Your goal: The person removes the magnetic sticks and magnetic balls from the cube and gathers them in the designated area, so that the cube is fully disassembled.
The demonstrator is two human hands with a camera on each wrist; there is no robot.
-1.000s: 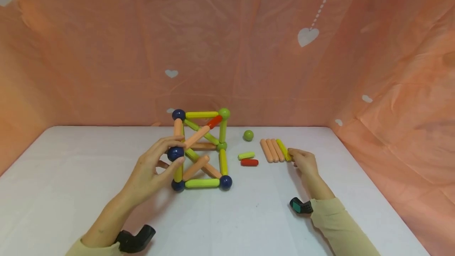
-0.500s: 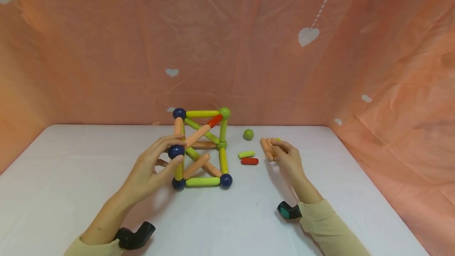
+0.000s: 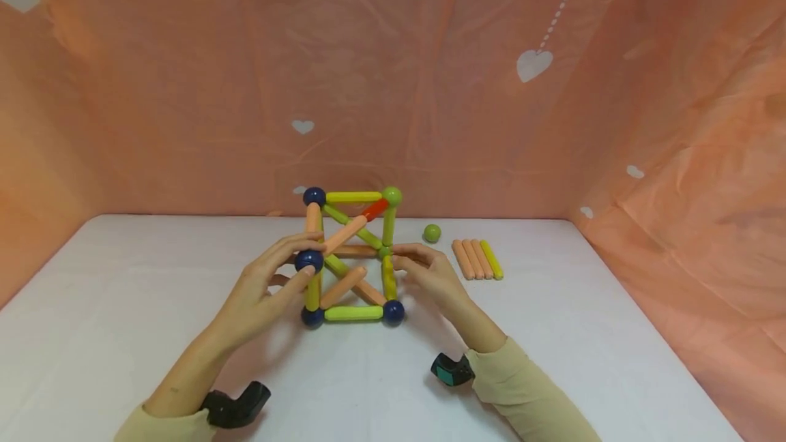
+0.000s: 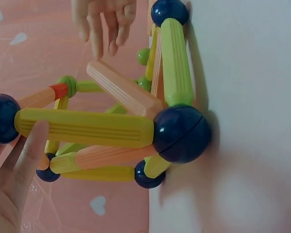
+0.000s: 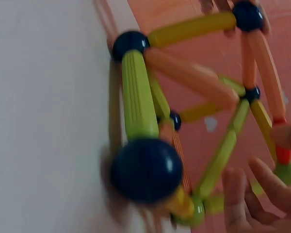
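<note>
The left hand point(image 3: 260, 288) grips a dark blue ball point(image 3: 309, 262) at the near upper corner of a frame of sticks and balls; one finger lies against a yellow stick point(image 4: 87, 127) in the left wrist view. Beside the frame's right side is the right hand point(image 3: 432, 282), its fingers apart and slightly bent, with nothing seen between them. A peach stick point(image 4: 126, 90) slants up from a lower blue ball point(image 4: 182, 133), its other end free. In the right wrist view, the right hand point(image 5: 262, 201) is near a red stick point(image 5: 283, 149) and a green ball point(image 5: 286, 172).
Right of the frame, a loose green ball point(image 3: 432, 233) lies on the white table point(image 3: 552, 326). Farther right, several peach sticks point(image 3: 468, 260) and one yellow stick point(image 3: 492, 260) lie side by side. A pink cloth backdrop point(image 3: 393, 87) stands behind the table.
My right hand has moved left from the row of loose sticks to the frame's side. It now covers the spot where short green and red sticks lay. My left hand keeps its grip.
</note>
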